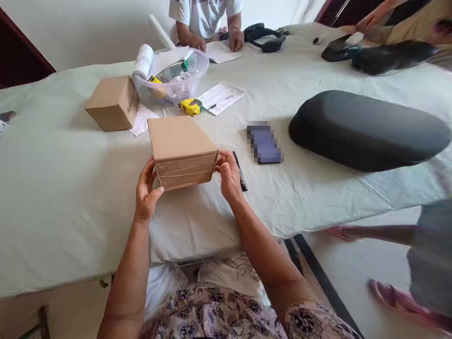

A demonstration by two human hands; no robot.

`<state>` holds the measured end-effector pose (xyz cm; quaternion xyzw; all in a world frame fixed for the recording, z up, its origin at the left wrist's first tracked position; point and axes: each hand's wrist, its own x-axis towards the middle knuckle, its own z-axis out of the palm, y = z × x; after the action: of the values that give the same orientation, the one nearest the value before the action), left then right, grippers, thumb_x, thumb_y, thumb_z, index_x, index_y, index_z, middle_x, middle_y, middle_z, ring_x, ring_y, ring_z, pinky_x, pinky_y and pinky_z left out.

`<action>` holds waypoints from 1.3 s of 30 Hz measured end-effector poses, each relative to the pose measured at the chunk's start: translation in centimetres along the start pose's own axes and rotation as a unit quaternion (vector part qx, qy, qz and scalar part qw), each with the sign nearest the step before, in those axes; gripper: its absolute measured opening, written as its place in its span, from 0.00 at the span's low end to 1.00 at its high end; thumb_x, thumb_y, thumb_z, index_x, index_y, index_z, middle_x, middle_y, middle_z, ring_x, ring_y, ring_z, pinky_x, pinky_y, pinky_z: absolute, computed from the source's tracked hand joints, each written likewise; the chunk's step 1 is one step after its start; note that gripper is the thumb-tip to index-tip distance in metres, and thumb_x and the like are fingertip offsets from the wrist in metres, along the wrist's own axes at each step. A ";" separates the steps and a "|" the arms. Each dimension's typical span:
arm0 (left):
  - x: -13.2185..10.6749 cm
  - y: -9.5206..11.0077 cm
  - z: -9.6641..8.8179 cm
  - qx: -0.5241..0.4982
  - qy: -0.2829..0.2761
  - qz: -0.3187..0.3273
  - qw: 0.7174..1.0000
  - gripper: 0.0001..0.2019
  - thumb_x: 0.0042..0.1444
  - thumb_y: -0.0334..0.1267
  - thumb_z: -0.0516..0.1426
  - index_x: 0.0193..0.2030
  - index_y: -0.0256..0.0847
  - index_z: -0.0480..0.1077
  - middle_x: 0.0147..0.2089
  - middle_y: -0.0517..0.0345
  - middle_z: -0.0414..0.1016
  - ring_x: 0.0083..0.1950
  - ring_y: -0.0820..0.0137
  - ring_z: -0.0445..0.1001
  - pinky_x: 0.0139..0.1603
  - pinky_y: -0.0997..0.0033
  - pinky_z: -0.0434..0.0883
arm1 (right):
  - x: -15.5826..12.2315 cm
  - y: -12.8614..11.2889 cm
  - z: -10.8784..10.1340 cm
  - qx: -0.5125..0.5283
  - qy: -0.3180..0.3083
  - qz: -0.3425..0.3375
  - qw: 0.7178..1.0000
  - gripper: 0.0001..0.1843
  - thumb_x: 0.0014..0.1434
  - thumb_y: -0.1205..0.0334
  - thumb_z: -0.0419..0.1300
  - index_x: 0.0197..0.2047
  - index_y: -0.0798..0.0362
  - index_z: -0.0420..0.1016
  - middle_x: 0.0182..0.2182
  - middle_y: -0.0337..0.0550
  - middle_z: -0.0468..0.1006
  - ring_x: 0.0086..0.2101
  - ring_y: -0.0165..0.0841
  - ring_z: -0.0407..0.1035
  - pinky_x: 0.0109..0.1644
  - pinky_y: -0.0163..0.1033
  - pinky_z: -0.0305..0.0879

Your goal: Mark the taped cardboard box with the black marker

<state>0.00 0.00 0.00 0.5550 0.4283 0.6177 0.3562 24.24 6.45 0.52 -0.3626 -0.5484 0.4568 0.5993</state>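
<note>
A brown cardboard box (180, 148), taped along its near side, rests on the pale green sheet (70, 188) in front of me. My left hand (146, 190) grips its near left corner, fingers curled against the side. On the other side, my right hand (229, 175) clasps the near right corner, thumb on the taped face. A black marker (240, 173) lies on the sheet just right of my right hand.
A second cardboard box (113, 102) sits far left, beside a clear plastic bowl (176, 75) of items, a yellow tape measure (190, 107) and papers (221, 97). A phone (264, 143) and dark cushion (367, 129) lie right. Another person (206, 21) sits across; someone's legs (406, 263) pass at right.
</note>
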 end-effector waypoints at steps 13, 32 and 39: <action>0.2 -0.2 0.2 0.033 0.127 -0.078 0.988 0.36 0.51 0.73 0.61 0.49 0.42 0.73 0.53 0.49 0.77 0.56 0.59 0.76 0.56 0.62 0.72 | 0.1 -0.7 0.9 -0.048 -0.019 0.040 0.998 0.32 0.56 0.24 0.58 0.37 0.48 0.71 0.27 0.34 0.65 0.29 0.30 0.57 0.35 0.39 0.54; 0.3 -0.2 0.4 0.050 0.117 -0.058 0.990 0.33 0.51 0.69 0.64 0.50 0.43 0.71 0.54 0.47 0.77 0.58 0.56 0.76 0.57 0.56 0.74 | 0.3 -1.3 0.8 -0.069 -0.036 0.067 0.995 0.28 0.60 0.29 0.56 0.33 0.48 0.66 0.30 0.37 0.66 0.34 0.33 0.60 0.41 0.41 0.59; 0.4 -0.2 0.5 0.038 0.120 -0.043 0.991 0.31 0.49 0.66 0.66 0.49 0.42 0.72 0.54 0.47 0.77 0.58 0.56 0.76 0.57 0.58 0.74 | 0.2 -1.5 0.7 -0.061 -0.046 0.071 0.995 0.26 0.60 0.32 0.57 0.35 0.48 0.68 0.32 0.38 0.69 0.35 0.33 0.64 0.43 0.42 0.60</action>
<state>0.40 0.50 -0.01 0.4709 0.5149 0.6471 0.3072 23.80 6.12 2.12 -0.4151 -0.5751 0.4803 0.5159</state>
